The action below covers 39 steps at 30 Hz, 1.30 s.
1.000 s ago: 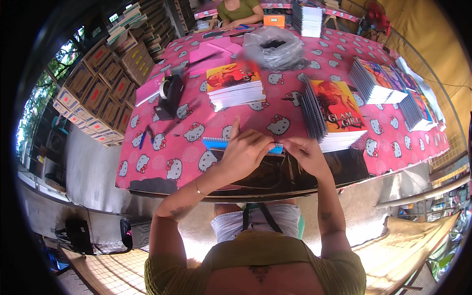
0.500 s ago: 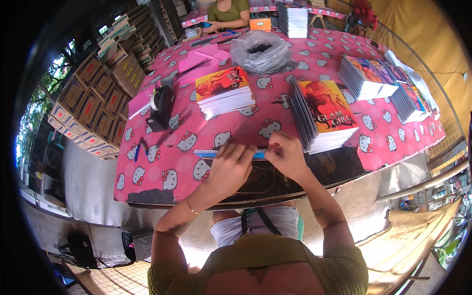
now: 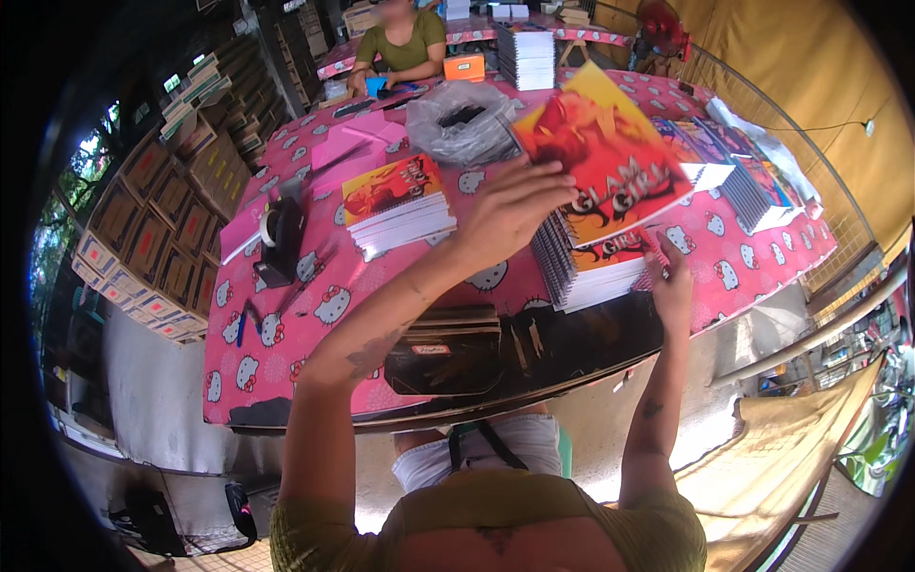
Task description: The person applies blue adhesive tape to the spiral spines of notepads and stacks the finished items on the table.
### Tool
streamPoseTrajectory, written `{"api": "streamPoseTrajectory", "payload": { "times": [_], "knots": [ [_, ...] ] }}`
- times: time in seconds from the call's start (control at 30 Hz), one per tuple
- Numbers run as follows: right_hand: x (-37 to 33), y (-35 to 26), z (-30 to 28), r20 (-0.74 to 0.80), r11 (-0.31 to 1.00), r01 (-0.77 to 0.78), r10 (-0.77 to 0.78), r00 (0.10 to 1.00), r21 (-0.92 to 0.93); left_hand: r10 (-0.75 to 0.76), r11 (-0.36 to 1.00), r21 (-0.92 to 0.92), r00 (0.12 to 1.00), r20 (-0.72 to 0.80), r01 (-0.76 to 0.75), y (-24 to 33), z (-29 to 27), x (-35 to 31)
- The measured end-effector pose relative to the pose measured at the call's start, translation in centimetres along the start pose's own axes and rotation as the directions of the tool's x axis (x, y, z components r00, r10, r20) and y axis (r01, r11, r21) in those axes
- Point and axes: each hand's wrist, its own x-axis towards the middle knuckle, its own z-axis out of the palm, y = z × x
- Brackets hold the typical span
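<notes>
A: Where does the raised notebook (image 3: 605,153) lie relative to the hands?

B: Beyond and between them, tilted above the notebook stack (image 3: 596,286). Its long axis slants from far left to near right, bound edge leftward.

A: State of the hands?

B: The left hand (image 3: 519,208), the nearer, is closed on that bound edge, fingers partly bent over the cover, thumb hidden. The right hand (image 3: 674,281), half curled, is at the stack's right side, just below the notebook's lower edge; whether it grips anything cannot be told.

A: Surroundings?

B: On the pink counter (image 3: 286,377), a second stack (image 3: 400,219) and a tape dispenser (image 3: 279,253) stand to the left, a plastic bag (image 3: 429,133) beyond. The raised notebook itself screens the far part of the stack beneath.
</notes>
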Motion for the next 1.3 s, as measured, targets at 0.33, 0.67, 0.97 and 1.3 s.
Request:
{"api": "streamPoseTrajectory", "payload": {
  "times": [0.33, 0.67, 0.97, 1.3],
  "knots": [
    [-1.7, -8.7, 0.8, -0.272, 0.866, 0.397, -0.479, 0.835, -0.305, -0.147, 0.989, -0.019, 0.941, -0.305, 0.148, -2.2, 1.3, 7.7],
    [0.0, -12.2, 4.4, -0.356, 0.697, 0.366, -0.168, 0.919, 0.617, -0.356, 0.931, -0.152, 0.917, -0.180, 0.331, -2.6, 2.1, 9.9],
    [-0.8, -7.9, 3.6, -0.338, 0.867, 0.463, -0.387, 0.858, 0.182, -0.540, 0.832, 0.293, 0.807, 0.240, 0.470, -7.3, 11.1, -0.1],
    [-3.8, -5.2, 9.1, 0.128, 0.751, 0.482, -0.480, 0.868, -0.451, -0.558, 0.808, 0.320, 0.816, 0.149, 0.494, -12.2, -4.3, -8.2]
  ]
}}
